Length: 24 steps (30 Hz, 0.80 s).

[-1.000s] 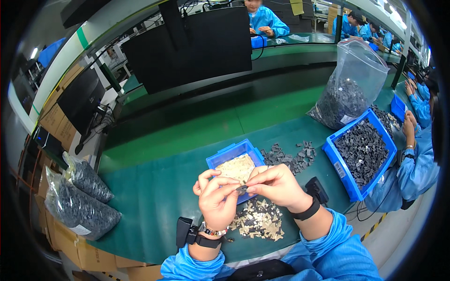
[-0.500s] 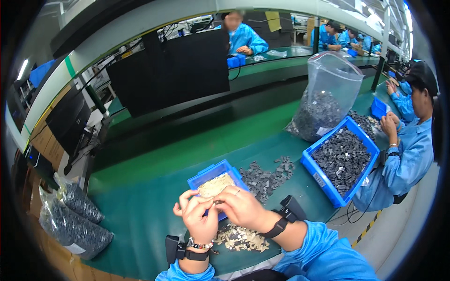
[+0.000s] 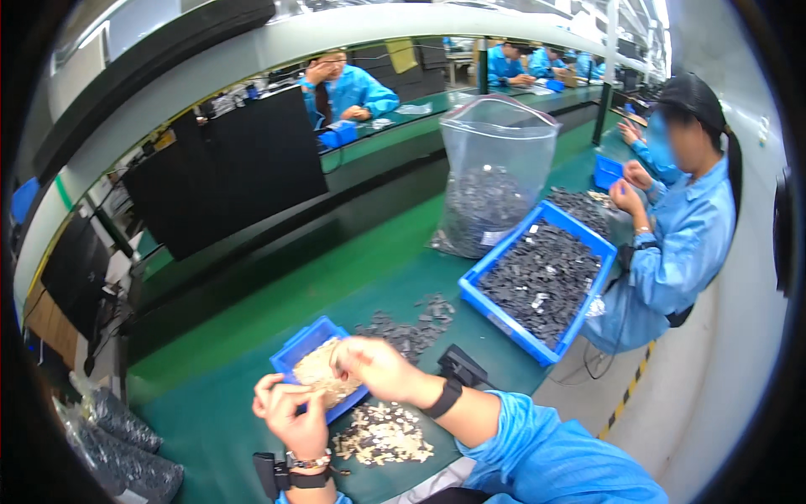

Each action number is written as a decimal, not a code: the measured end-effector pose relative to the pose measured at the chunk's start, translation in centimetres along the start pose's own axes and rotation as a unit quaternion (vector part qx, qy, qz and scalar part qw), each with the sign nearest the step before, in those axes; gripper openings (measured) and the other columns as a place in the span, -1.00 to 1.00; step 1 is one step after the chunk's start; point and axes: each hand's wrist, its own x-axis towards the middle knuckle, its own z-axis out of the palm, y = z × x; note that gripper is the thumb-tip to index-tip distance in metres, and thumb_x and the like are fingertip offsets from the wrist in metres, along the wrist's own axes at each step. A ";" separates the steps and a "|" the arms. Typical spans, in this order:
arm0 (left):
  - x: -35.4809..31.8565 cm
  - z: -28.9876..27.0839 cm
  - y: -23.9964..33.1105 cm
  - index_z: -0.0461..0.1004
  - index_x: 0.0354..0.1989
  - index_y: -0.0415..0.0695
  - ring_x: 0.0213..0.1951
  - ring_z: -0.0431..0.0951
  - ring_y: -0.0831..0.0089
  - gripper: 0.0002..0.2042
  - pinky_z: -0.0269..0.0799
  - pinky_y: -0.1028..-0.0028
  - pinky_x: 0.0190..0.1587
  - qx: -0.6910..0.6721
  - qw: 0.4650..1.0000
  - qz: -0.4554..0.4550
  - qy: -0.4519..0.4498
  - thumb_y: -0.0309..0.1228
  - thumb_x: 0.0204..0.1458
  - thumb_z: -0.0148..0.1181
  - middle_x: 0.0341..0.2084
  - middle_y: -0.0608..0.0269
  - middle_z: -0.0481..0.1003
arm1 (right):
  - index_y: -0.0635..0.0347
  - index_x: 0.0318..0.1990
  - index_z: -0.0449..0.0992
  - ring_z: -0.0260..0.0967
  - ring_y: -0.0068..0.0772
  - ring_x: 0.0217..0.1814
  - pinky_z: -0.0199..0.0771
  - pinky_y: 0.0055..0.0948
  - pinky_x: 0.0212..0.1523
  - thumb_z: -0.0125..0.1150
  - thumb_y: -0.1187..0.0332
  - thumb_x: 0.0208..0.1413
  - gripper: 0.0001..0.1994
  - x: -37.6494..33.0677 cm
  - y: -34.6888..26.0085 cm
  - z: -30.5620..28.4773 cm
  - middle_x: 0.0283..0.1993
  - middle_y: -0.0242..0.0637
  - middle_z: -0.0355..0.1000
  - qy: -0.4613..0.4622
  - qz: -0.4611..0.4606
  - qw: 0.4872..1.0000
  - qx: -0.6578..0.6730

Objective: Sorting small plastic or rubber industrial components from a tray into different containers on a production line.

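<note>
My left hand point(image 3: 291, 413) is closed with its fingertips pinched together, low beside a small blue bin point(image 3: 298, 343) of pale beige pieces point(image 3: 323, 370). Over the bin's right side hangs my right hand point(image 3: 375, 367), fingers curled together and smeared by motion. A dark spot shows at its fingertips, too blurred to name. The two hands are apart. Below the bin, a pile of mixed beige and dark small pieces point(image 3: 384, 434) lies on the green table. Flat dark grey pieces point(image 3: 407, 332) are scattered behind my right hand.
A large blue bin point(image 3: 537, 353) of dark pieces stands to the right, with a clear bag point(image 3: 491, 193) of similar pieces behind it. Filled bags point(image 3: 126, 458) sit at the lower left. A co-worker point(image 3: 684, 218) works at the right; a black panel point(image 3: 231, 181) stands across the table.
The view has swung right, so the table's contents sit further left. My hands, touching before, have separated, the right one now over the bin. A person across the table has raised a hand.
</note>
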 end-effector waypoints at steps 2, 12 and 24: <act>0.4 -0.3 0.2 0.41 -0.68 -0.13 -0.11 0.40 0.22 -0.82 0.16 0.22 0.05 0.010 1.000 0.025 0.005 -0.55 -0.23 0.33 -0.56 0.34 0.49 | 0.15 -0.53 0.32 0.14 -0.50 -0.51 0.16 -0.45 -0.44 -0.22 0.02 0.36 -0.51 1.3 -1.9 -2.2 -0.55 -0.37 0.26 0.091 -0.020 0.965 0.244; 0.0 0.9 -1.7 0.48 -0.10 -0.16 0.15 0.29 0.05 -0.65 0.04 0.17 0.27 0.038 0.998 -0.048 -0.010 -0.62 -0.15 0.14 0.11 0.02 0.35 | 0.04 -0.74 0.10 -0.18 -0.54 -0.69 -0.11 -0.49 -0.58 -0.31 -0.10 0.35 -0.38 1.4 -3.3 -5.9 -0.75 -0.48 -0.08 0.147 0.018 0.900 0.409; 0.9 0.9 -5.5 0.39 0.05 -0.35 0.33 0.17 0.17 -0.47 0.03 0.28 0.35 -0.320 0.884 -0.335 0.065 -0.83 -0.19 -0.18 0.30 -0.16 0.13 | 0.19 -0.23 0.64 0.48 -0.14 -0.45 0.44 -0.28 -0.38 0.36 0.30 -0.07 -0.76 -0.3 -3.5 -2.0 -0.45 -0.09 0.52 -0.331 0.144 0.815 -0.454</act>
